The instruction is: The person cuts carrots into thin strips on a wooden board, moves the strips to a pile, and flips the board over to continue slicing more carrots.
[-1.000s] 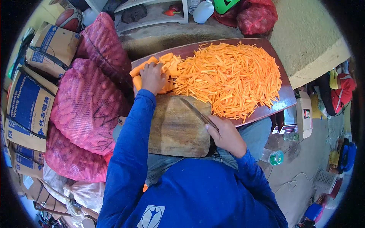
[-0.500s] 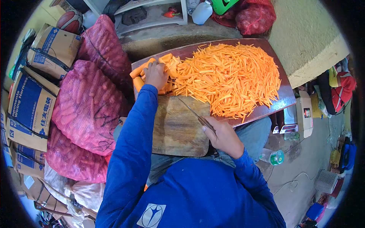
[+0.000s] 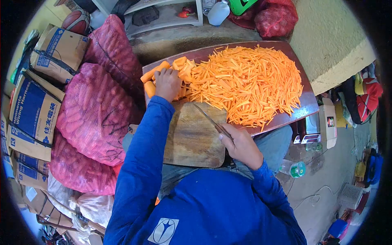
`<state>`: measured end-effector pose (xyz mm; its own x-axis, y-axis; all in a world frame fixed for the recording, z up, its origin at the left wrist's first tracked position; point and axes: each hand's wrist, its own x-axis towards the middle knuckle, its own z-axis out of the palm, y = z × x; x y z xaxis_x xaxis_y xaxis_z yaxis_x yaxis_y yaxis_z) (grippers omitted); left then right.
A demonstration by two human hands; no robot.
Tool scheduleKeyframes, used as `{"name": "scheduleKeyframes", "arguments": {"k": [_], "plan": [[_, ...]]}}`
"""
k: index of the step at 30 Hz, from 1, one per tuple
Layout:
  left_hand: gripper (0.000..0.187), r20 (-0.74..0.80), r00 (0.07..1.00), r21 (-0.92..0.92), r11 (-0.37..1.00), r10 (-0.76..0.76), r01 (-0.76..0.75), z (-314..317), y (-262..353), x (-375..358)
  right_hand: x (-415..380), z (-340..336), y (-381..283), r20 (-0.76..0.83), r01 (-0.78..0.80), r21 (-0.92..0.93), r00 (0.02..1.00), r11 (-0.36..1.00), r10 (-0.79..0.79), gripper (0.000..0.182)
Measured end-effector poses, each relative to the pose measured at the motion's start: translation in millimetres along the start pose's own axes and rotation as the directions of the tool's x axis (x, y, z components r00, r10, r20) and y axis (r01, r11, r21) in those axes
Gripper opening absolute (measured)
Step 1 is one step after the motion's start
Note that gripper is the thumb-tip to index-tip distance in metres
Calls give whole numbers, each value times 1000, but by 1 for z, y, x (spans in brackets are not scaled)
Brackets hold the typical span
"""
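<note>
My left hand (image 3: pixel 168 84) rests on the orange carrot pieces (image 3: pixel 184 67) at the left end of the dark red table, its fingers bent down and closed around some of them; the fingertips are hidden. Peeled carrots (image 3: pixel 149 88) lie just beside it. My right hand (image 3: pixel 242 148) grips the handle of a knife (image 3: pixel 206 117), whose blade points up and left over the wooden cutting board (image 3: pixel 192 141). A large heap of carrot sticks (image 3: pixel 249 83) spreads to the right, behind the board.
Pink mesh sacks (image 3: pixel 92 112) and strapped cardboard boxes (image 3: pixel 34 116) crowd the left side. The dark red table (image 3: pixel 304 96) bears the heap. A plastic bottle (image 3: pixel 294 168) lies on the floor at right. Behind the table stand a white shelf (image 3: pixel 163 24) and a red net sack (image 3: pixel 276 20).
My left hand has shifted slightly down and right among the carrot pieces, its fingers more curled. The knife and my right hand stay almost in place.
</note>
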<state>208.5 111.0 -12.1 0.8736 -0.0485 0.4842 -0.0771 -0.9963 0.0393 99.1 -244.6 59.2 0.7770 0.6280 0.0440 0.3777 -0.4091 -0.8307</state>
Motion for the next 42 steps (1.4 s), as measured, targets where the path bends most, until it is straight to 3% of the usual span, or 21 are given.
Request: {"name": "scheduleKeyframes", "arguments": {"k": [2, 4, 8, 13, 15, 17, 20, 30, 32, 35, 42], "plan": [[17, -85, 996, -32, 999, 26, -29, -17, 8, -7, 2, -4, -2, 18, -35, 20, 999, 999, 35, 31], [16, -268, 963, -168, 984, 18, -65, -53, 30, -22, 3, -6, 1, 34, -76, 41, 997, 996, 74, 31], [30, -163, 985, -323, 940, 56, -107, -86, 72, -94, 4, -9, 6, 18, -114, 103, 993, 988, 113, 32], [36, 107, 990, -398, 916, 93, -43, -114, 125, -170, 2, -17, -13, 159, -153, 48, 977, 987, 143, 33], [39, 79, 996, -433, 902, 41, -2, -117, 133, -174, -2, -15, -17, 187, -133, 39, 975, 990, 124, 34], [41, 49, 999, -463, 886, -17, 38, -116, 139, -175, -11, -10, -19, 92, -52, 109, 995, 993, 42, 36], [46, 85, 995, -457, 886, -43, 77, -110, 137, -173, -21, -7, -18, 195, -87, 98, 979, 991, 66, 44], [46, 154, 987, -414, 905, -33, 95, -106, 133, -177, -43, -11, -36, 285, -78, -84, 953, 993, 99, 49], [45, 156, 987, -414, 906, -25, 88, -105, 132, -177, -42, -13, -38, 271, 33, -142, 962, 989, 7, 51], [43, 134, 991, -447, 892, -4, 64, -106, 130, -175, -38, -19, -49, 347, 8, -229, 935, 973, 74, 50], [43, 128, 992, -429, 901, -14, 68, -109, 131, -176, 0, 11, -38, 343, 69, -211, 939, 975, 8, 46]]}}
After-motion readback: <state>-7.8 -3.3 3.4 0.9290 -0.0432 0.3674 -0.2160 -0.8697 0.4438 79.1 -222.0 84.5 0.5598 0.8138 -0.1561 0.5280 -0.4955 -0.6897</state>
